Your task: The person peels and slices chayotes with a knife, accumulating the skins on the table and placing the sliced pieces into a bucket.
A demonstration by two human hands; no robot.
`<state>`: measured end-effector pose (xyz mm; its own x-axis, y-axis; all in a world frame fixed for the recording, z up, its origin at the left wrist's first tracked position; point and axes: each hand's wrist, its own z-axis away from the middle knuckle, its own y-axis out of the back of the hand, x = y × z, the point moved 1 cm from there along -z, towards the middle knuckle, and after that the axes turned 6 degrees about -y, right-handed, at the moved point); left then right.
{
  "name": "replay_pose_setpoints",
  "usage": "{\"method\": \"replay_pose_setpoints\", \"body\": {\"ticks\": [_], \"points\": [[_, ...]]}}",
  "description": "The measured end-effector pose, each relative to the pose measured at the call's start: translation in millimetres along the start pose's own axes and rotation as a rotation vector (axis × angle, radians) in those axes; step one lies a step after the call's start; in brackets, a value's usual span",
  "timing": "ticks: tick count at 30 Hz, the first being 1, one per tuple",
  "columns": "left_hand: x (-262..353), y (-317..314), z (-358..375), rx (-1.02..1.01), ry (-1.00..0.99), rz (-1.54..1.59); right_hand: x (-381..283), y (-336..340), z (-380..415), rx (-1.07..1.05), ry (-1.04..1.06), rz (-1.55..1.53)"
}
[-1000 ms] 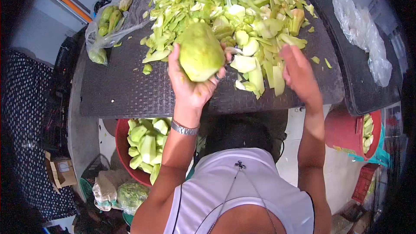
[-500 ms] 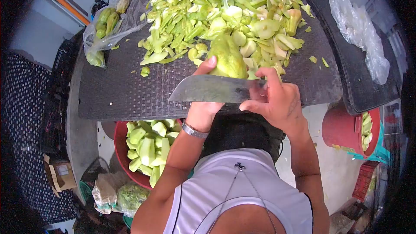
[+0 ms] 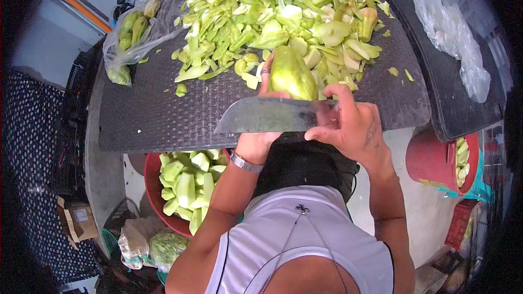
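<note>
A pale green chayote [image 3: 294,76] rests in my left hand [image 3: 265,80], whose fingers wrap its left side near the table's front edge. My right hand [image 3: 357,128] is closed on a broad-bladed knife [image 3: 261,115] that lies level across the view, its tip pointing left. The blade overlaps the lower end of the chayote and hides part of my left palm. Just beyond, a large heap of green peelings and cut pieces [image 3: 272,16] covers the far part of the dark woven table [image 3: 163,109].
Below the table, a red tub [image 3: 150,185] holds peeled chayote pieces. At the right stands a red bucket [image 3: 430,160] with more pieces. A plastic bag [image 3: 117,57] with whole chayotes lies at the left; another clear bag [image 3: 452,38] rests on a black board [image 3: 463,114].
The chayote has turned in my left hand, and the fingers have shifted up along its left side. The knife has moved slightly down and right.
</note>
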<state>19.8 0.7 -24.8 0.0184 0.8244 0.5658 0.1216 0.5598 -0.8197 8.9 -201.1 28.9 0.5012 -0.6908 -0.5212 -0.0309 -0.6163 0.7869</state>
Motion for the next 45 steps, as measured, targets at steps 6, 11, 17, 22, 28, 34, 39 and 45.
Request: {"method": "replay_pose_setpoints", "body": {"ticks": [6, 11, 17, 22, 28, 34, 39, 45], "points": [[1.7, -2.7, 2.4, -0.042, -0.013, -0.071, -1.1, 4.0, 0.2, 0.005, 0.018, -0.005], [-5.5, 4.5, 1.0, -0.057, -0.01, -0.14, 5.1, 6.0, -1.6, 0.016, 0.017, 0.027], [-5.7, -2.5, -0.4, -0.113, -0.068, -0.329, 6.6, 14.8, -2.8, -0.014, -0.003, -0.049], [-1.4, -7.9, 1.2, -0.079, -0.033, -0.223, 4.3, 12.7, 0.5, 0.012, 0.024, 0.047], [0.8, -11.8, 3.7, -0.027, -0.043, -0.226, 1.9, 11.6, -0.5, 0.041, 0.02, -0.029], [-8.5, 3.9, 5.3, -0.059, 0.038, 0.16, 2.5, 11.6, -2.7, 0.027, 0.028, 0.037], [-9.9, 17.4, 16.0, -0.175, -0.159, -0.493, 1.0, 11.1, -1.7, 0.015, 0.034, 0.071], [-3.6, 13.1, 12.5, -0.165, -0.246, -0.595, 8.9, 14.8, -5.6, -0.049, 0.002, 0.013]]}}
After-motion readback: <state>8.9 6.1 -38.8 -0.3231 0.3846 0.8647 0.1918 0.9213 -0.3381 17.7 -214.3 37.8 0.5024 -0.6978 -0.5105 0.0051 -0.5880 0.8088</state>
